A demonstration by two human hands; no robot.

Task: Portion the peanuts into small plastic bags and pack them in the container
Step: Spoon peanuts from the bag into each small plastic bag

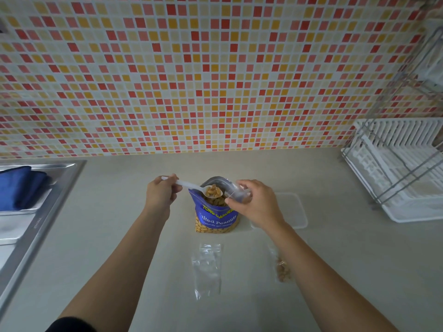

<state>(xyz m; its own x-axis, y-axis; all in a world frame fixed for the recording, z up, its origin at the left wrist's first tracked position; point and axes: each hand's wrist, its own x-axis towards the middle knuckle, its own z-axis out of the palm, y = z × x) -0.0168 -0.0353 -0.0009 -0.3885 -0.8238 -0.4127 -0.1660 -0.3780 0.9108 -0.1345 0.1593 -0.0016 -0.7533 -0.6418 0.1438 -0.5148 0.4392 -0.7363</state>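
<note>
Peanuts [213,191] heaped in the bowl of a white plastic spoon [189,186], just above the open mouth of the blue peanut pack [217,218] standing mid-counter. At the left edge of the counter [115,178], a steel sink [48,207] with a blue cloth [21,185] in it. Next, the left hand [161,196], fingers curled round the spoon's handle, bowl pointing right. Then the pack, upright, more nuts visible through the window at its foot. Right of its mouth, the right hand [256,204], thumb and fingertips pinching a small clear bag [236,190], its opening touching or just beside the spoon tip, hard to tell which. Nearer the front edge, an empty small bag [207,269] lying flat, and right of it a filled bag [282,269] just beside the right forearm. Behind the right hand, a clear flat container [302,212]; at the right edge, a white dish rack [402,168]. Step in hand, by the look of it: second portion, spoon loaded and poised between pack and held bag. Next move probably calling for a level carry, spoon tip inside the bag's mouth before tipping, mouth held wide.
</note>
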